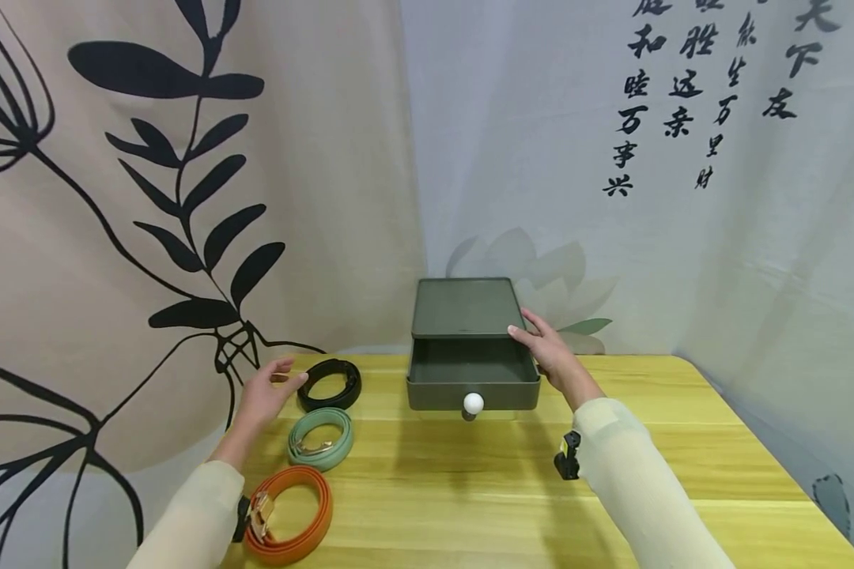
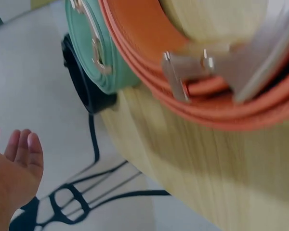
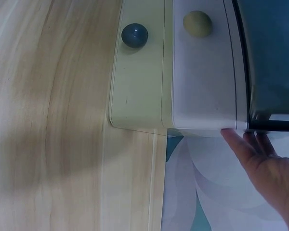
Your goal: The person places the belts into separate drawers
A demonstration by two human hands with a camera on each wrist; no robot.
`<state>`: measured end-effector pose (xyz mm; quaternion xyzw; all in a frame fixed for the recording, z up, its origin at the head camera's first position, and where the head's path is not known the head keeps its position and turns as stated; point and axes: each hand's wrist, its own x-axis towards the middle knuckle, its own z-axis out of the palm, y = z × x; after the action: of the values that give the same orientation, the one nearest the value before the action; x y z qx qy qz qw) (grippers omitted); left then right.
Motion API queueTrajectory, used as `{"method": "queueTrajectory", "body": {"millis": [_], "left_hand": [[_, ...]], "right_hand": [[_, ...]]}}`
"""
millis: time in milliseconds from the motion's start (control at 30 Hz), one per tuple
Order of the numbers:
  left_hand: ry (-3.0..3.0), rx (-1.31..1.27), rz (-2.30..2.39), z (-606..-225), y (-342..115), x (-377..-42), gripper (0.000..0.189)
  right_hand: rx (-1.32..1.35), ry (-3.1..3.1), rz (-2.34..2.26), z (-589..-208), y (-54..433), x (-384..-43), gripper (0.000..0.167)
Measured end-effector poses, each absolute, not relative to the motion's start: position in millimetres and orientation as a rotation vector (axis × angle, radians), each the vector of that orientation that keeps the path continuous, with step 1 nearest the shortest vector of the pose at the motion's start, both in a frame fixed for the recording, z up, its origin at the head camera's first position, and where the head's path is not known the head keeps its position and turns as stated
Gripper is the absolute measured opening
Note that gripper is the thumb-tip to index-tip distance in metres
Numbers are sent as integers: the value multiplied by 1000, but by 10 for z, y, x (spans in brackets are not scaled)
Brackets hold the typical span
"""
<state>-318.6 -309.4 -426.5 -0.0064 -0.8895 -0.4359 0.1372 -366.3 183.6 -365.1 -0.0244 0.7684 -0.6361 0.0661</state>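
A dark grey-green drawer box [image 1: 466, 308] stands toward the back of the table, its upper drawer [image 1: 434, 397] pulled out. The inside of that drawer shows bare, and a white knob [image 1: 473, 404] is on its front. My right hand [image 1: 558, 359] rests its fingers against the box's right side; in the right wrist view the fingers reach along its edge. Beside a coiled black belt [image 1: 354, 387], my left hand [image 1: 266, 395] hovers with loosely bent fingers and nothing in them. In the left wrist view that hand is apart from the belts.
In front of the black belt lie a coiled mint-green belt [image 1: 344, 444] and a coiled orange belt [image 1: 319, 521] with a metal buckle. Below the upper drawer, the right wrist view shows a second knob [image 3: 135, 35]. A printed curtain [image 1: 341, 197] hangs behind the wooden table [image 1: 427, 506].
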Motion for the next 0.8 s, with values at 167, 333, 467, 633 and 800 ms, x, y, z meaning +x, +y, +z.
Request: {"method": "queueTrajectory", "body": {"millis": [167,333,467,633,800], "left_hand": [[-2632,-31,-1249,-4321,-3227,-3276,65],[-2690,-42,-1219,-4382,-3334,-3327,64],[-2741,-35,-1203,-4428,-3384,-3347,65],[-2809,-30,-1207,-4510,-3438,-3389,69],[-2833,-58,-1230,-4590,-3465,-3445,73]], "right_hand": [[-75,2316,-1918,-3659,1845,-3668,75],[-79,2318,-1918,-3647,1835,-3653,74],[-78,2313,-1929,-3632,1828,-3641,74],[-73,2314,-1927,-3626,1826,-3632,73],[-71,2317,-1923,-3625,1828,-3626,73]]}}
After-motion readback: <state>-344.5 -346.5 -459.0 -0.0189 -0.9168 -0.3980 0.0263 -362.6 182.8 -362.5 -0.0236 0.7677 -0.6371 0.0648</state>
